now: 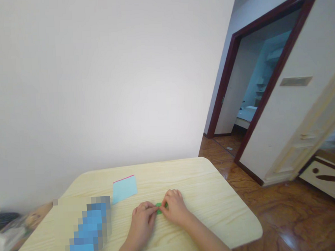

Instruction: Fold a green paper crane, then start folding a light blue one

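Note:
A small green piece of what looks like folded paper [159, 206] lies low at the middle of the wooden table [217, 212]. My left hand [142, 221] pinches its left side, with thumb and index finger pressed together. From the right, my right hand [175, 208] has its fingers curled and closed on the other side of it. The fingertips of both hands nearly meet, hiding much of the piece. Up and left of my left hand lies a light blue paper sheet [125, 189] with a pink strip along its far edge.
A blurred-out blue object [90, 228] occupies the table's left side. Behind the table rises a white wall [112, 87]. To the right are a wooden floor [273, 217], an open doorway with a dark red frame [233, 58], and a low cabinet [324, 177].

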Demonstrator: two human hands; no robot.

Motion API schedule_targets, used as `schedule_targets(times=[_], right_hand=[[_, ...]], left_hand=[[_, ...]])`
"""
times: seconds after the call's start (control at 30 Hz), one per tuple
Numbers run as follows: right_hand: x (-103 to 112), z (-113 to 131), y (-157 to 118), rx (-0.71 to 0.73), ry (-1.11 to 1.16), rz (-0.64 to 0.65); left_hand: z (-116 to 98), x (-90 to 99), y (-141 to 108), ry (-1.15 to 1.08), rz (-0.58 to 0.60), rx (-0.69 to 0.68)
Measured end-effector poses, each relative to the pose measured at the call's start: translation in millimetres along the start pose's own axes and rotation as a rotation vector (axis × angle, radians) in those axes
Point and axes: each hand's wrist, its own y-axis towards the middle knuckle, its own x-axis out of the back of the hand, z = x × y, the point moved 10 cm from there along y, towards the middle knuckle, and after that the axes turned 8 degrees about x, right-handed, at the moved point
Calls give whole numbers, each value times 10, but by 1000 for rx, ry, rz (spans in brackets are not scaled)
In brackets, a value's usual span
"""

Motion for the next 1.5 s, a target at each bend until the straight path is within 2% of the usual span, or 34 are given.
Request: schedule_targets(times=[0.4,0.73,1.07,1.17,1.4,1.5], right_hand=[[-1,-42,1,-54,-1,-21],[-38,-150,-7,-164,15,-56],[-1,-400,0,-300,38,-47],[42,-343,-15,-232,54,-24],[109,62,-105,129,72,77],[111,118,-80,193,59,89]], left_hand=[[98,-44,89,20,-43,40],[-108,121,21,139,-32,-14],[-109,96,-1,251,-31,31],[-158,54,-42,277,-9,-13],[-199,-68,-49,279,91,-132],[-168,-63,-8,254,98,-143]])
